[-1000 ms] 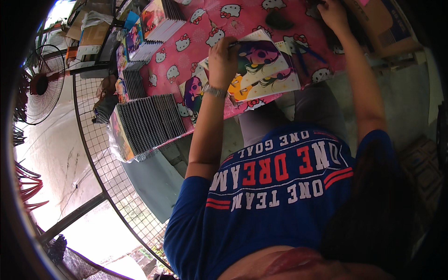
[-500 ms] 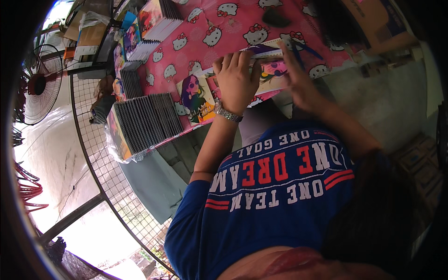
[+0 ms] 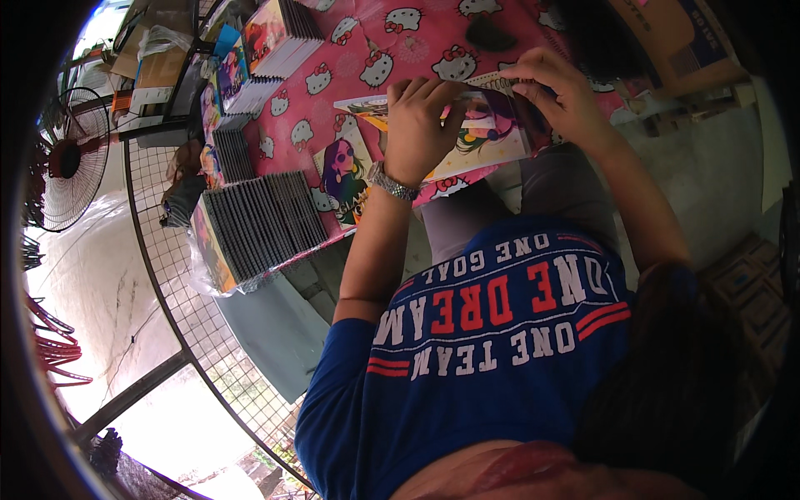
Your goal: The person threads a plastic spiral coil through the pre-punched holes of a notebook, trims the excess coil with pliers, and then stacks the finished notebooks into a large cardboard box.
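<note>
An illustrated notebook (image 3: 500,147) is tilted up over the near edge of the table, its cover showing a figure with dark purple hair and sunglasses. My left hand (image 3: 423,125), with a metal watch at the wrist, is closed over its left part, fingers on the far side. At its upper right, a row of holes or coil loops (image 3: 490,81) runs along the edge. My right hand (image 3: 560,93) pinches there with bent fingers; the fingertips partly hide what they grip. Left of my left hand, a similar notebook (image 3: 343,171) lies flat on the table.
A pink patterned cloth (image 3: 362,37) covers the table. Stacks of black-bound notebooks (image 3: 265,218) line its left side, with more notebooks (image 3: 279,42) behind. A dark object (image 3: 492,33) lies farther back. Cardboard box (image 3: 675,42) at far right; fan (image 3: 75,154) at left.
The notebook has been lifted and tilted from a flatter position. My right hand has moved up to its holed edge and closed there. My left hand has stayed nearly in place.
</note>
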{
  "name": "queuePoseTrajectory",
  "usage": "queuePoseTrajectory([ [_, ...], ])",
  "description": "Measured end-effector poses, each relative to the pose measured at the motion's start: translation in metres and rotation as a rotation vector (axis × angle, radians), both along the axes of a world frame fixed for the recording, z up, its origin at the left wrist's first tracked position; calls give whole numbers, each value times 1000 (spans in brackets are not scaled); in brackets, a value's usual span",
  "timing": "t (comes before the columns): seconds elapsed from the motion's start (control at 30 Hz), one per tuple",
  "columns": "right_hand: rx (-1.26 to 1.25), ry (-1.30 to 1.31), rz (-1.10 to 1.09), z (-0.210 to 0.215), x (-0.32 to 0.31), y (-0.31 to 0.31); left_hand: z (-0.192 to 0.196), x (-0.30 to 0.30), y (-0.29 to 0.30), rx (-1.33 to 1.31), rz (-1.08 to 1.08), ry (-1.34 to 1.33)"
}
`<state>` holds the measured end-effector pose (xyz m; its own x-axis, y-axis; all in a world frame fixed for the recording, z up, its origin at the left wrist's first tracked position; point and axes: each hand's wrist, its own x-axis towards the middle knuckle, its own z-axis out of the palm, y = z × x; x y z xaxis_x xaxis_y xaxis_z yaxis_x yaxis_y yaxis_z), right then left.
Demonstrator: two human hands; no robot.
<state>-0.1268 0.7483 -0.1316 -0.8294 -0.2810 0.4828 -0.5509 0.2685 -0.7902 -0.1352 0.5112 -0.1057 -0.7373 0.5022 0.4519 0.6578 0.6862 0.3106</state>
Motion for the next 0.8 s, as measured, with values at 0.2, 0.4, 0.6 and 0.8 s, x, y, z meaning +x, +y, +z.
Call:
queuePoseTrajectory([
  [0.2, 52, 57, -7, 1, 2, -2, 3, 5, 0, -8, -2, 0],
  [0.4, 8, -352, 92, 18, 14, -2, 3, 9, 2, -31, 24, 19],
  [0.6, 46, -291, 60, 27, 19, -7, -5, 15, 8, -133, 40, 153],
  [0.8, 144, -628, 345, 39, -5, -4, -3, 21, 6, -130, 8, 103],
])
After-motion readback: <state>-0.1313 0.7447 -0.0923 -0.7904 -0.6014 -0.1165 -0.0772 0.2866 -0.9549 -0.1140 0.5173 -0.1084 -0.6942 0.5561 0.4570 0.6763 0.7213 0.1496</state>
